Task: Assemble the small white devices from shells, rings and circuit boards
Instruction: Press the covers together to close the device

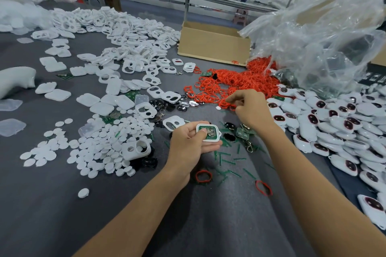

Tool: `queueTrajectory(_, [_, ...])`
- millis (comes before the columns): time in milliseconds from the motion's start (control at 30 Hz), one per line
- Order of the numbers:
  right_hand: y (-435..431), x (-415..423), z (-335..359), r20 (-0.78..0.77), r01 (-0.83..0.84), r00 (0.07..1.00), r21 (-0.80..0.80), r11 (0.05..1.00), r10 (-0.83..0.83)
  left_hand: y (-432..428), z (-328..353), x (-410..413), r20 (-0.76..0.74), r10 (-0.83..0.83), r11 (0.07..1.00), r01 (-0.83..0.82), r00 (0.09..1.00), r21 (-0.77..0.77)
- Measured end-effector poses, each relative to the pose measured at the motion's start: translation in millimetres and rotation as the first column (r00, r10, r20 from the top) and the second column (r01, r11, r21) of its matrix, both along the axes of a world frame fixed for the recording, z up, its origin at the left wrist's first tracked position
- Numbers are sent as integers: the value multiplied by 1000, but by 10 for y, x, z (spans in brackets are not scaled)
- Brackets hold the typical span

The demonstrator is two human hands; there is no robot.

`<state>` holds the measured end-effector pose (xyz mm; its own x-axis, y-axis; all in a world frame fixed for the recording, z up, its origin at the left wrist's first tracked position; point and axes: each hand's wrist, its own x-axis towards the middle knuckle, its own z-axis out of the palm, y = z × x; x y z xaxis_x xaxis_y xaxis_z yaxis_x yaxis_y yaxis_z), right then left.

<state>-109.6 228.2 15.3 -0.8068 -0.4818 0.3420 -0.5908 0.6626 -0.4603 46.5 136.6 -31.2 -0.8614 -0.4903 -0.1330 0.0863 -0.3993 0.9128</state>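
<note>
Gripping in the left hand (192,144) a white rounded-rectangle plastic shell (217,139), open face up, with a green circuit board (203,127) seated inside; fingers curled beneath, thumb pressing down on the board. Held just above the grey fabric table cover (62,204), near centre.

Reaching with the right hand (251,110) to the near edge of a heaped pile of thin red rubber rings (229,81); fingertips pinching closed on rings at that edge, number taken not discernible.

Recording at far left a large heap of empty white shells with cut-out windows (125,33), and at near left a spread of small white round discs (100,148).

Recording at right a heap of closed white devices with dark oval windows (334,127), running down to the near right edge.

Recording between shell heap and ring pile a cluster of black oval inserts (167,106).

Recording at far centre an open brown cardboard box (213,44), just beside a crumpled clear plastic bag (323,33) at far right, draped over the far part of the ring pile.

Recording one loose red ring (203,175) on the cover beside the left wrist, a second loose red ring (263,188) between the forearms, and scattered thin green strips (224,158) near both.
</note>
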Motion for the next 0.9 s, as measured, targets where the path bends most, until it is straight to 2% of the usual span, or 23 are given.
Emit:
queueTrajectory(133, [-198,75,60,46,-141,989,72,987,138,7,1,-1,-30,9,1000,-8,1000,6])
queueTrajectory(267, [-114,394,110,79,-291,950,-122,949,301,-23,9,8,-77,32,997,-27,997,68])
queueTrajectory(333, [22,607,48,70,-339,933,-162,927,354,-24,3,5,-87,48,996,-41,995,78])
queueTrajectory(500, [104,711,-49,-51,-336,941,-28,942,334,-15,-12,-11,-68,42,998,-39,997,41])
queueTrajectory(667, [101,719,-76,-94,-386,917,41,922,388,-34,-29,-13,-81,28,999,-24,996,47])
queueTrajectory(900, [106,758,-120,-144,-379,913,46,924,382,-43,-61,-28,-76,2,1000,0,997,28])
